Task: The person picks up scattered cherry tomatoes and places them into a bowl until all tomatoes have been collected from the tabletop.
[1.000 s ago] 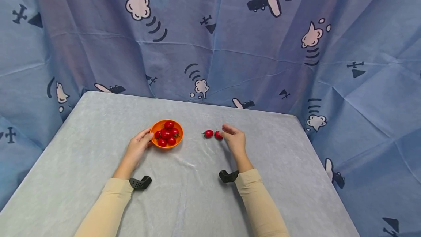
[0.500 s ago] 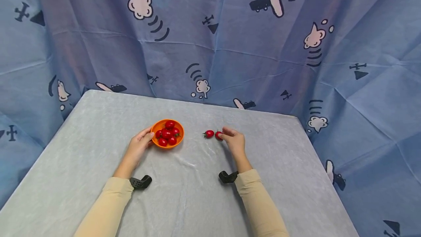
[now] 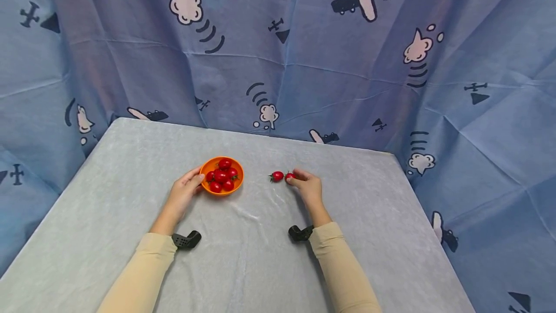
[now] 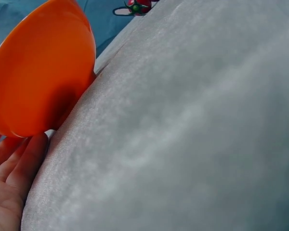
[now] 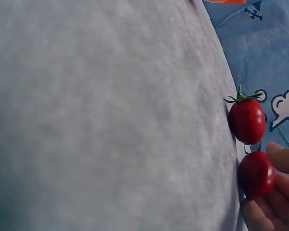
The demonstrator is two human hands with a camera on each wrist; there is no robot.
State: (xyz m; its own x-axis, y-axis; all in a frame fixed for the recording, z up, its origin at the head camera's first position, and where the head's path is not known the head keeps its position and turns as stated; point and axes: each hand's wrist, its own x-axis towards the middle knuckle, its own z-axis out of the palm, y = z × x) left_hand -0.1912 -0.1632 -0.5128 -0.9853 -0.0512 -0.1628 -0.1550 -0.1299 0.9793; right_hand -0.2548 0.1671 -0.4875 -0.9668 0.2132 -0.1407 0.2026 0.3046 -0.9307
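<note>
My left hand [image 3: 181,194] holds an orange bowl [image 3: 240,185] by its left side, thumb over the rim and fingers beneath. Several red cherry tomatoes [image 3: 220,176] lie in the bowl. To the right, my right hand [image 3: 309,188] pinches a cherry tomato [image 5: 256,174] between thumb and fingers, close over the table. Another cherry tomato [image 5: 247,121] with a green stem lies right beside it, on the side toward the bowl. In the left wrist view, the fingers [image 4: 30,156] reach under the bowl's curved side.
A pale grey cloth covers the table [image 3: 243,264]. Behind and beside the table hangs a blue curtain [image 3: 243,37] printed with airplanes and clouds. Black devices sit on the left wrist [image 3: 187,240] and the right wrist [image 3: 299,234].
The right thumb and fingers have come together around the nearer cherry tomato, with the hand shifting slightly left. The left hand and the bowl stay as they were.
</note>
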